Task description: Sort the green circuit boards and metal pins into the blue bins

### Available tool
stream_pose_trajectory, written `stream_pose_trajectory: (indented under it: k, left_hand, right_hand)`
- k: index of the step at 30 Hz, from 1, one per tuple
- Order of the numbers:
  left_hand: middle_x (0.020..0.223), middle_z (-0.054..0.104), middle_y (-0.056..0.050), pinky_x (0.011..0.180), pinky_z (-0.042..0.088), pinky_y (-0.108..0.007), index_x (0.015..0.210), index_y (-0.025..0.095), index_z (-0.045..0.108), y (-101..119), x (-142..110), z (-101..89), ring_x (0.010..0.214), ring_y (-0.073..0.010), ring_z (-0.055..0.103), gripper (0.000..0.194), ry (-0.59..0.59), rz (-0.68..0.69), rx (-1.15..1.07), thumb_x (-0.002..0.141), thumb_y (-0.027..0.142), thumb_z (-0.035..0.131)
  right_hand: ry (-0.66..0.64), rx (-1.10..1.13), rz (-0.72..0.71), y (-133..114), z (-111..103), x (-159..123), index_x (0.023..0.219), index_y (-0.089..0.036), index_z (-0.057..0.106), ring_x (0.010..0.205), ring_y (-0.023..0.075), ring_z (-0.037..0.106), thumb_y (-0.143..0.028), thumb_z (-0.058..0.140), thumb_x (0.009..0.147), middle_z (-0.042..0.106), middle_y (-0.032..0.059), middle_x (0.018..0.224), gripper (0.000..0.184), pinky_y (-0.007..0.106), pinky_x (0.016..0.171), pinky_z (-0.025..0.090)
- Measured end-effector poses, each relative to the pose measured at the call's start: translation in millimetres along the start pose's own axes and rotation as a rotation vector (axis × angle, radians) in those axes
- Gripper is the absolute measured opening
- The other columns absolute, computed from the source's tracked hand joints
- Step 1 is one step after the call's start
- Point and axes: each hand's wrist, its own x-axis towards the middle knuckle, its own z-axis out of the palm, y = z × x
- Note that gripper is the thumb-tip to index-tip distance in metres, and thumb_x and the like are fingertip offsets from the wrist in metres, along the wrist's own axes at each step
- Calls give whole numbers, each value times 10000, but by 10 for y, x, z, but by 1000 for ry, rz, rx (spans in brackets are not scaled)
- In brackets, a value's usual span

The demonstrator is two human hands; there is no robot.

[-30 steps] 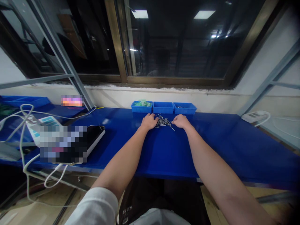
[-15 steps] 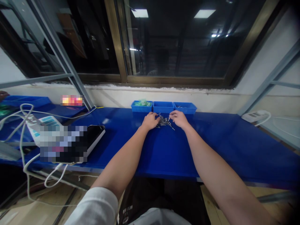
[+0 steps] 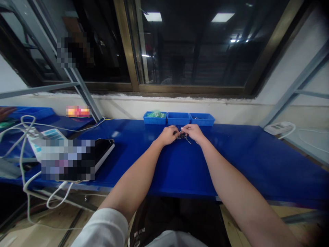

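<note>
A small heap of thin metal pieces (image 3: 183, 136), screw-like and partly dark, lies on the blue table (image 3: 183, 168). My left hand (image 3: 169, 135) is at the heap's left side, its fingers curled in a pinch. What sits between them is too small to make out. From the right, my right hand (image 3: 193, 132) pinches one small thin metal piece (image 3: 181, 130), its tip close to the left fingers. Both hands cover much of the heap.
Behind the hands stand three blue bins: the left bin (image 3: 155, 121) with green plastic packets, the middle bin (image 3: 178, 122), and the right bin (image 3: 202, 123) with a few small pieces. A phone-like device (image 3: 104, 147) and white cables (image 3: 24, 164) are at left. Another person's hand (image 3: 6, 112) shows far left.
My right hand has moved left over the heap, and my left hand has shifted slightly right. Their fingertips are now close together. The other person's hand reaches further into view.
</note>
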Motion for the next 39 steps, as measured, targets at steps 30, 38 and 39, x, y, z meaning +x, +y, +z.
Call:
stream_pose_trajectory:
  k: [30,38,39]
  left_hand:
    - [918,642,-52,839,450,-281,854,189,663,17,1,-14,883,-170,595,271,3,-123,81,863,367,459]
    - [1017,635,-70,880,430,-307,963,188,642,-9,-3,-54,958,-198,584,309,67,-282,128,876,396,431]
    - [1014,634,-71,876,430,-309,958,189,642,-20,-3,-52,953,-200,585,299,71,-291,139,875,386,433]
  right_hand:
    - [20,-96,-56,-40,-70,-29,885,-138,716,546,125,570,-315,632,672,696,42,693,289,260,602,468]
    - [189,-204,28,54,-141,21,732,-167,717,502,113,546,-329,563,689,695,31,677,227,229,535,430]
    - [196,-211,38,66,-146,26,737,-173,719,503,113,547,-325,561,684,697,27,683,226,230,539,429]
